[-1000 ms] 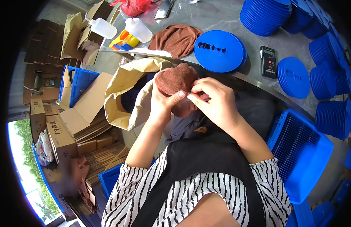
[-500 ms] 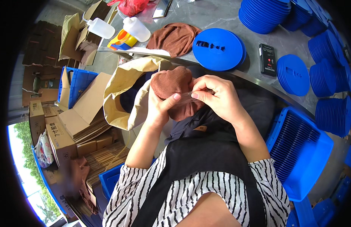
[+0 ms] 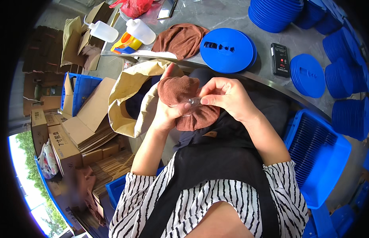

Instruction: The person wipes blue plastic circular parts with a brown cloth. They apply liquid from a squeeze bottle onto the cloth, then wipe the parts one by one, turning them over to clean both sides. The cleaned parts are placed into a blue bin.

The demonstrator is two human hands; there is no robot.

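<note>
In front of my apron, a brown cloth (image 3: 201,118) is bunched and pinched in at its middle, with one lobe above and a pleated one below. My left hand (image 3: 166,116) is closed round its left side, the thumb pressing on the narrow part. Across that narrow part lies a clear, shiny strip (image 3: 195,101), perhaps tape or film. One end of it is pinched between the thumb and fingers of my right hand (image 3: 232,98). What is inside the cloth, if anything, cannot be seen. A cream cloth sack (image 3: 117,109) gapes beside my left hand.
Across the grey table stand a blue reel (image 3: 226,49), a second brown cloth (image 3: 180,39), white squeeze bottles (image 3: 141,31), a black handheld meter (image 3: 280,59) and stacks of blue discs (image 3: 307,75). A blue crate (image 3: 331,166) is at right, cardboard boxes (image 3: 63,146) at left.
My right thumb and fingers have come closer to the left thumb. The clear strip, stretched between them before, now lies against the cloth, whose lower lobe shows more pleats.
</note>
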